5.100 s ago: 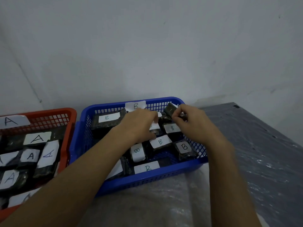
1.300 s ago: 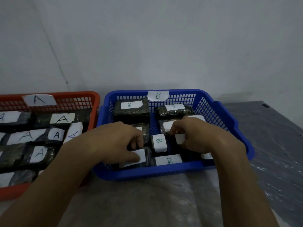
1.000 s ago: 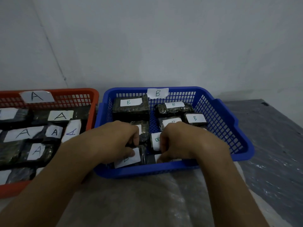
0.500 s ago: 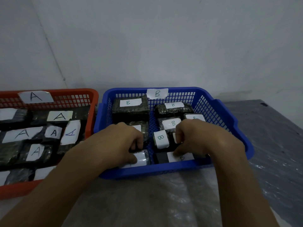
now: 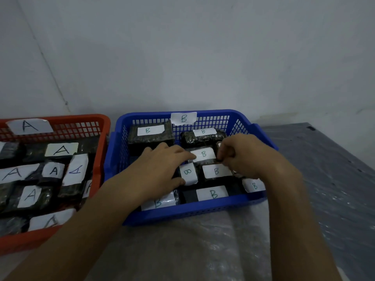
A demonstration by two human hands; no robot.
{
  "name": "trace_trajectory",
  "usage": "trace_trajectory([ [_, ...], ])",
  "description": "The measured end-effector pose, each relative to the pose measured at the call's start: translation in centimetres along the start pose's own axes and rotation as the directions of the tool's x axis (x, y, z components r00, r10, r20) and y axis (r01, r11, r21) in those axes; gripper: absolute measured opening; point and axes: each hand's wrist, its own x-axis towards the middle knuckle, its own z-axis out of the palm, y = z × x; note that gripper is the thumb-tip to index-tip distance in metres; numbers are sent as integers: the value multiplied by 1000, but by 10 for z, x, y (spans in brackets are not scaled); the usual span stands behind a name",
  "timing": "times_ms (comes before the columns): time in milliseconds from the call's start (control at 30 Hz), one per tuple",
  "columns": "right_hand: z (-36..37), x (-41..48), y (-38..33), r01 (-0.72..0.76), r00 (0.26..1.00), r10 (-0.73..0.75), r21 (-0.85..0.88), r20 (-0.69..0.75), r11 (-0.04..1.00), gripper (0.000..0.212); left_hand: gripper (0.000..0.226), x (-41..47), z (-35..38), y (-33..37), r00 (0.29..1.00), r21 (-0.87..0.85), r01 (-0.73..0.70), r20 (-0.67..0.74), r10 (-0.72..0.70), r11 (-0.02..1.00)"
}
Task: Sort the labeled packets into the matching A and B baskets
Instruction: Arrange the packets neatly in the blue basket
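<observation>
The blue basket (image 5: 194, 212), tagged B on its back rim, holds several dark packets with white B labels. Both my hands are inside it. My left hand (image 5: 160, 171) lies flat over the left packets, its fingertips on the edge of the middle B packet (image 5: 204, 154) and its thumb by a sideways B packet (image 5: 187, 173). My right hand (image 5: 243, 155) is curled, pinching the right end of that middle B packet. The orange basket (image 5: 67, 120) on the left, tagged A, holds several packets labelled A.
Both baskets stand against a pale wall on a table covered with crinkled clear plastic sheet (image 5: 192, 250). The table's dark surface (image 5: 328, 179) runs to the right of the blue basket, and its back right corner is in view.
Both hands have moved from the front row of the blue basket back to its middle row. My left hand has flattened out. The front B packets now lie uncovered.
</observation>
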Motion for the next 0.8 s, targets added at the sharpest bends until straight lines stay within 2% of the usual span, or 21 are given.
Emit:
trace_trajectory([
  [67, -6, -4, 12, -55, 995, 56, 10, -77, 998, 25, 57, 5, 1, -1, 998, 42, -9, 55, 6, 999],
  [167, -15, -9, 29, -109, 983, 114, 42, -142, 993, 22, 50, 6, -1, -3, 1000, 61, 2, 1, -2, 998],
  [267, -19, -10, 36, -100, 982, 111, 79, -151, 992, 11, 49, 6, -1, 1, 998, 156, 43, -51, -35, 987],
  [400, -14, -4, 31, -52, 992, 60, 73, -114, 996, 8, 55, 11, -2, 12, 994, 383, 78, -100, -42, 920],
  [433, -13, -3, 29, -37, 995, 44, 75, -93, 996, 7, 57, 11, -4, 11, 994, 384, 73, -107, -34, 921],
  [500, -10, -2, 25, -8, 998, 13, 73, -69, 997, 11, 52, 11, -8, 5, 996, 250, 12, -93, 12, 968],
  [567, -9, -1, 24, 9, 998, -3, 86, -66, 996, 16, 45, 10, -11, 0, 997, 71, -72, -11, 73, 995],
  [600, -9, 0, 25, 15, 998, -9, 92, -68, 996, 18, 44, 9, -11, -1, 995, 38, -95, 35, 94, 995],
  [667, -8, 1, 27, 18, 999, -14, 85, -51, 996, 22, 44, 9, -6, 0, 994, 61, -91, 65, 87, 994],
  [800, 2, 8, 28, 31, 997, -36, 72, 67, 997, 30, 45, 12, -2, 3, 999, 89, -40, 17, 39, 995],
])
